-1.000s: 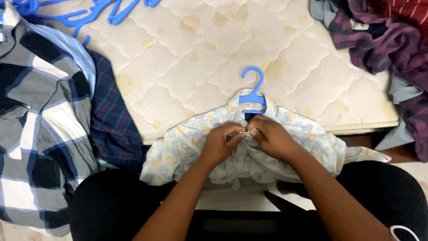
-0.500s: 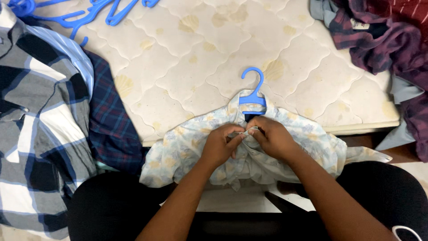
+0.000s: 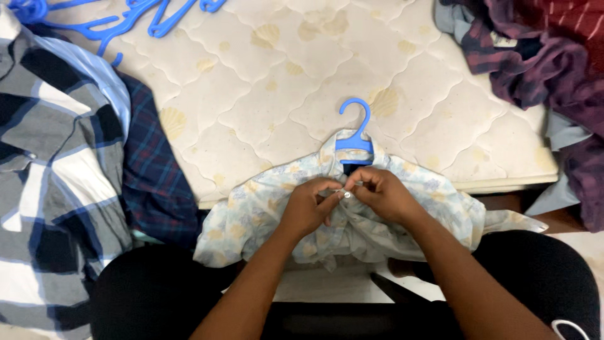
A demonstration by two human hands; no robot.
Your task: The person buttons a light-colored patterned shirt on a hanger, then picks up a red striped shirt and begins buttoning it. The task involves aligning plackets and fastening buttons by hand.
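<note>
Near the mattress's [image 3: 264, 82] front edge, my left hand [image 3: 308, 208] and right hand [image 3: 382, 194] pinched the floral shirt's [image 3: 251, 214] top button [image 3: 346, 196] — hanger [image 3: 354, 135] already in, lower buttons undone.

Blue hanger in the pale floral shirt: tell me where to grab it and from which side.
Judging by its pose, take the blue hanger by its bare hook, coming from the far side over the mattress. Its arms are hidden inside the floral shirt, and the left hand and right hand crowd the collar.
</note>
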